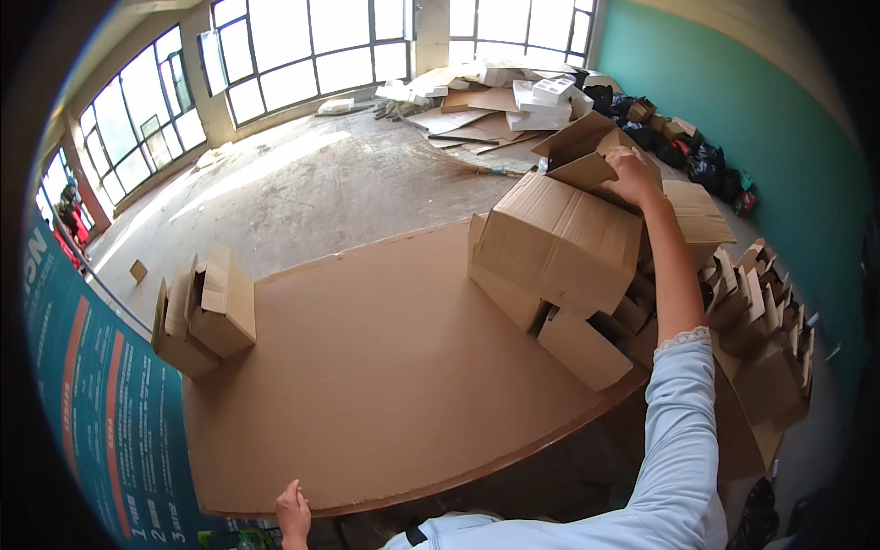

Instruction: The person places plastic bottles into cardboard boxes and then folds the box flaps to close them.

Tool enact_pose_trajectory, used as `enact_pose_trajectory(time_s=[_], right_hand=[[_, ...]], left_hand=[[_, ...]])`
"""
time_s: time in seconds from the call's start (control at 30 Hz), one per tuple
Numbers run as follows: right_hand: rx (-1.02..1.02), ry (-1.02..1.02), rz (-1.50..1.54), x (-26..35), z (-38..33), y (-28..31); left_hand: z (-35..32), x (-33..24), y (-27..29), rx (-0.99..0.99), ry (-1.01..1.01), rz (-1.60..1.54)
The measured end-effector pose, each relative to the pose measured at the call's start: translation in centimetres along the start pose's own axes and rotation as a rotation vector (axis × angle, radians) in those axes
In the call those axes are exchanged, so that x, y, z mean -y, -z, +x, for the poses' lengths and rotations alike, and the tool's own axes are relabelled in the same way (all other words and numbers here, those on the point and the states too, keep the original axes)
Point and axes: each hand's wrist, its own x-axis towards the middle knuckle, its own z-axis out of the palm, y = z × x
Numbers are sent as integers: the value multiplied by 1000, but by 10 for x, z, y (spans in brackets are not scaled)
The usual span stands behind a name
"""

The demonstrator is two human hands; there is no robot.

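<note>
My right hand [632,176] reaches far over the table's right side. Its fingers close on the upper edge of an open cardboard box [583,171] at the top of a jumbled pile. Just in front of that, a larger brown carton [559,240] lies tilted on the pile, with smaller boxes partly hidden beneath it. My left hand [293,515] is at the table's near left edge, fingers loosely bent and nothing visible in them. A brown cardboard sheet [367,367] covers the tabletop.
Small open boxes [225,302] stand at the table's left edge, beside a green printed banner [101,394]. Several more open boxes [765,339] are packed together at the right. Beyond the table lie flattened cardboard and white foam [513,105], plus black bags [706,165] along the green wall.
</note>
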Motion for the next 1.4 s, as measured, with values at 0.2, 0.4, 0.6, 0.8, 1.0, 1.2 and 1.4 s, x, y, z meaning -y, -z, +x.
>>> enact_pose_trajectory(time_s=[0.2, 0.4, 0.6, 0.8, 1.0, 1.2, 1.4], right_hand=[[-292, -140, -294, 13, 16, 12], [-871, 84, -82, 35, 29, 93], [-889, 313, 500, 204, 8, 147], [-422, 395, 1203, 417, -88, 72], [-68, 574, 1342, 579, -227, 18], [280, 571, 1208, 598, -296, -14], [333, 976, 645, 602, -259, 20]], left_hand=[[-14, -24, 11, -136, -51, -28], [-39, -10, 7, -147, -45, -75], [-59, 15, 21, -239, -78, -112], [-100, 37, 55, -369, -46, -154], [-200, 105, 95, -560, 223, -105], [-318, 170, 73, -647, 653, -121], [-344, 218, 47, -499, 832, -57]])
